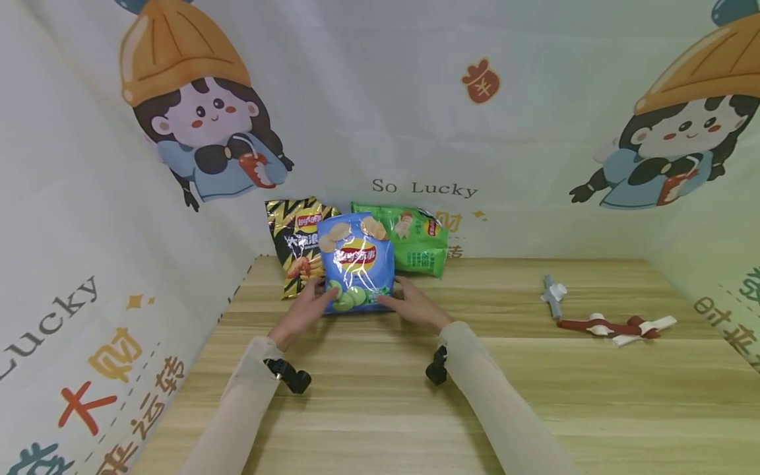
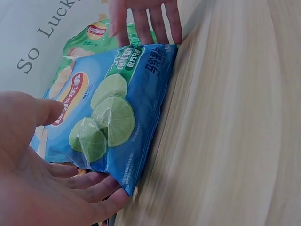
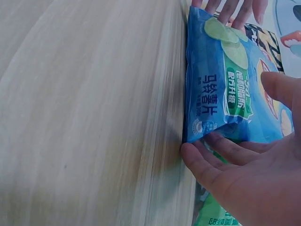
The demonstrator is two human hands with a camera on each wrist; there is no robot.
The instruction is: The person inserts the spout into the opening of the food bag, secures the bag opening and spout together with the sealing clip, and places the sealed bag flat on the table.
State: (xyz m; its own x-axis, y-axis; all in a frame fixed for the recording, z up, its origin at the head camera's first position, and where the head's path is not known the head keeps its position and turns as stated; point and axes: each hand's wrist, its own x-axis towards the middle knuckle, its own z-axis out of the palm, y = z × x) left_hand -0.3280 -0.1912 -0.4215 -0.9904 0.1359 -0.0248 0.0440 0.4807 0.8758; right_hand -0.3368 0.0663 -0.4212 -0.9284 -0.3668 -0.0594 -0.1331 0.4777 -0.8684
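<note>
A blue bag of potato chips point(image 1: 359, 264) with lime slices on its front stands upright on the table, between both hands. My left hand point(image 1: 303, 310) is at its left lower edge; in the left wrist view its fingers point(image 2: 91, 190) reach along the side, fairly straight, and the thumb lies over the front. At the right lower edge is my right hand point(image 1: 415, 303), whose fingers point(image 3: 207, 162) touch the bag's corner. The thumbs do not visibly pinch the bag. Behind it lean a black-and-yellow snack bag point(image 1: 291, 231) and a green snack bag point(image 1: 424, 244).
On the right of the wooden table point(image 1: 380, 409) lie a grey stick-like piece point(image 1: 552, 300) with a white clip and a dark red piece point(image 1: 617, 326) with white parts. A printed cloth point(image 1: 380, 119) hangs behind and at the sides.
</note>
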